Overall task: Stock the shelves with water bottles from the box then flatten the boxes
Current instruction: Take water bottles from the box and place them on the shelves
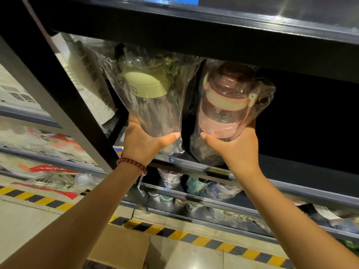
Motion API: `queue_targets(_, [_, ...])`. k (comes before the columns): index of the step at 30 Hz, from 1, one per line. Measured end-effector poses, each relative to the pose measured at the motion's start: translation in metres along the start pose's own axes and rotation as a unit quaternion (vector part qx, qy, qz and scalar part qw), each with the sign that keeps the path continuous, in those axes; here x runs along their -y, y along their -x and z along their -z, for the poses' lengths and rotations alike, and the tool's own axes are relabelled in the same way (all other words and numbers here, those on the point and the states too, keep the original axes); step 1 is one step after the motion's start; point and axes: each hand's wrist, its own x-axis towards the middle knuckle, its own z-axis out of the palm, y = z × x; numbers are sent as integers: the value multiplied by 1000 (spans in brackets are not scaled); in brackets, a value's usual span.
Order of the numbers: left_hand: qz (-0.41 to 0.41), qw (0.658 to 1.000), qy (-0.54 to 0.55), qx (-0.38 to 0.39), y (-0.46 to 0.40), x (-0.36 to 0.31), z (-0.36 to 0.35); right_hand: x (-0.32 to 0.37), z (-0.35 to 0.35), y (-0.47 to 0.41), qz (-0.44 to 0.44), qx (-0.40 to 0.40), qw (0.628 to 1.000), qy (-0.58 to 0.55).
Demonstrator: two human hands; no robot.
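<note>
We have both arms raised to a dark shelf (194, 167) at about head height. Our left hand (144, 141) grips the base of a clear water bottle with an olive-green lid (148, 88), fingers wrapped behind it and the thumb curled across the front. Our right hand (235, 147) grips the base of a clear bottle with pink bands (223, 105) the same way — thumb in front, fingers behind. Each bottle is sealed in a crinkled clear plastic bag and leans top-first into the shelf opening; the two sit side by side with a narrow gap between them.

A dark red bead bracelet (132, 165) circles the left wrist.

Writing: a white pack (91, 78) left of the green-lidded bottle carries dark print, too blurred to read. The yellow tag on the shelf's front rail is likewise unreadable.

Lower shelves hold more bagged bottles (194, 185). An open cardboard box (120, 247) stands on the floor below us, beside yellow-and-black hazard tape (194, 237).
</note>
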Motion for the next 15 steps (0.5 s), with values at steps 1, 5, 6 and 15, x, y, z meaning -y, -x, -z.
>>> queue_targets(1, [-1, 1000, -8, 8, -1, 0, 0, -1, 3, -1, -2, 19, 1000, -4])
queue_targets(5, [7, 999, -11, 51, -11, -2, 5, -4, 14, -5, -16, 83, 996, -40])
queue_targets(6, [19, 998, -9, 64, -14, -3, 7, -5, 16, -7, -22, 91, 995, -44])
queue_targets(15, [-22, 997, -6, 73, -18, -1, 4, -3, 21, -9, -51, 144, 983, -99])
